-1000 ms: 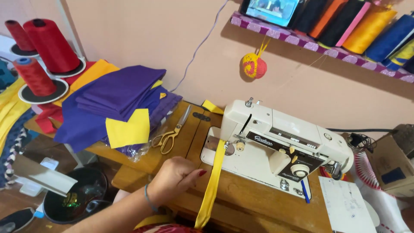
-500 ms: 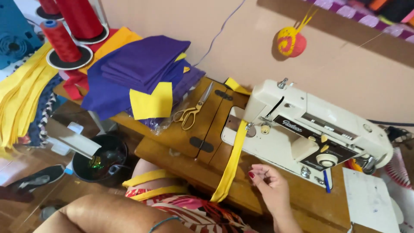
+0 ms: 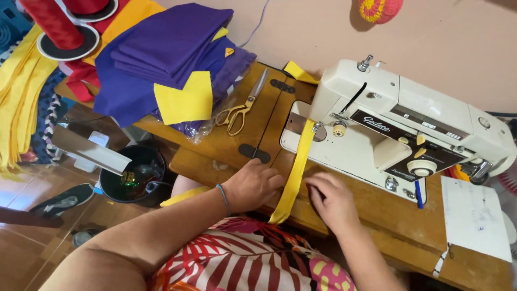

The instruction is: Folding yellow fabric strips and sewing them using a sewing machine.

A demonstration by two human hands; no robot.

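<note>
— Hands? Where, and doing what?

— Left hand (image 3: 253,186) flat on the wooden tabletop (image 3: 231,143), fingers loosely curled, fingertips pressed against the left edge of the yellow fabric strip (image 3: 295,173). Right hand (image 3: 333,200) just across the strip, fingers bent down onto the tabletop beside its right edge. Neither closed around anything; both merely touching or flanking the strip.

— And the strip itself?

— Running from under the needle area of the white sewing machine (image 3: 409,126), down over the machine bed and off the front edge of the tabletop, between both hands.

— Any containers?

— Black round bucket (image 3: 132,175) on the floor to the left, below the tabletop; small bits and scraps inside, too dim to tell apart.

— Around the machine?

— Gold-handled scissors (image 3: 241,110) lying on the tabletop near the stack of purple fabric (image 3: 167,48), with a yellow fabric piece (image 3: 186,99) on top of it. Red thread cones (image 3: 56,21) far left. White paper sheet (image 3: 474,215) at the right end of the tabletop. Blue pen (image 3: 418,194) just in front of the machine.
</note>
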